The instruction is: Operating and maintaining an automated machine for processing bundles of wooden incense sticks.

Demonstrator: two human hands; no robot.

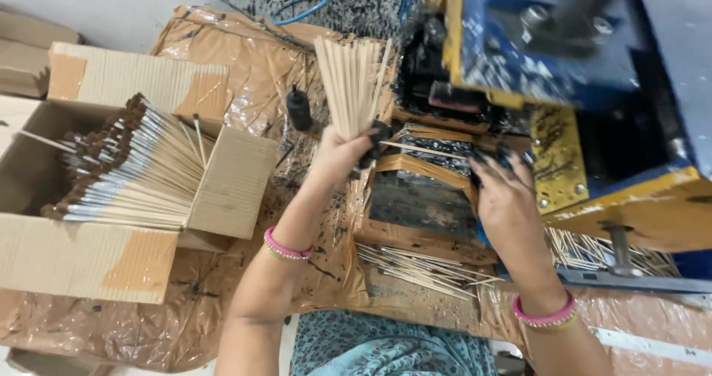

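Left hand (343,153) grips fanned sticks (350,83) (right hand (506,198) at machine (564,57)).

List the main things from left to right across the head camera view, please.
Open brown cardboard box of coated sticks → small black bottle → left hand holding a fan of bare wooden sticks → right hand → blue and yellow metal machine.

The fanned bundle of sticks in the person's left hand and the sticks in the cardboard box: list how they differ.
The fanned bundle stands upright, spread in the left hand; the boxed sticks lie flat, stacked. The bundle is bare pale wood; the boxed sticks have dark brown coated ends. The boxed pile looks far larger. Both are thin, pale wooden sticks.
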